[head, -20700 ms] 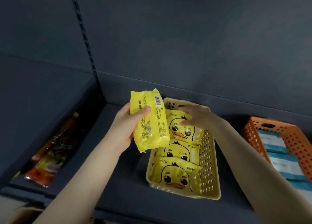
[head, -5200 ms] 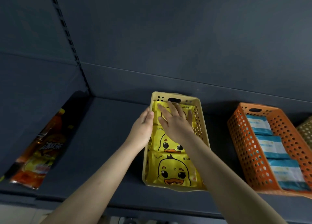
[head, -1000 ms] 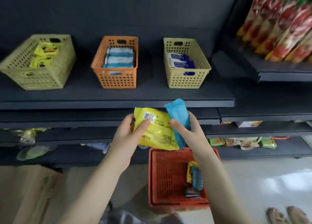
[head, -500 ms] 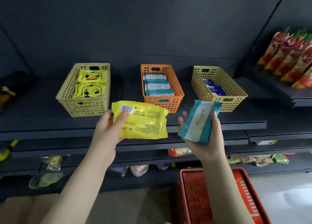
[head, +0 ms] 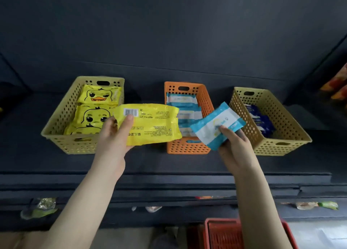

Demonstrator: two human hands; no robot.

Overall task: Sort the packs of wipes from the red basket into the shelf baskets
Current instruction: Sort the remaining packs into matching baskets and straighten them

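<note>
Both packs moved up closer to the shelf (head: 56, 164). Your left hand (head: 112, 136) pinches the yellow pack (head: 152, 124), thumb by the barcode (head: 130, 112), in front of the yellow basket (head: 56, 121) and orange basket (head: 187, 147). Your right hand (head: 234, 147) pinches the blue-white pack (head: 216, 124) at the orange basket's right rim.

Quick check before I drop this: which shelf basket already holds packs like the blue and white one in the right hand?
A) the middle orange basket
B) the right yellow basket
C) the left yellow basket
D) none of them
A: the orange basket holds striped packs matching the blue and white pack in the right hand; the left basket holds duck packs, the right basket dark blue packs.
</note>
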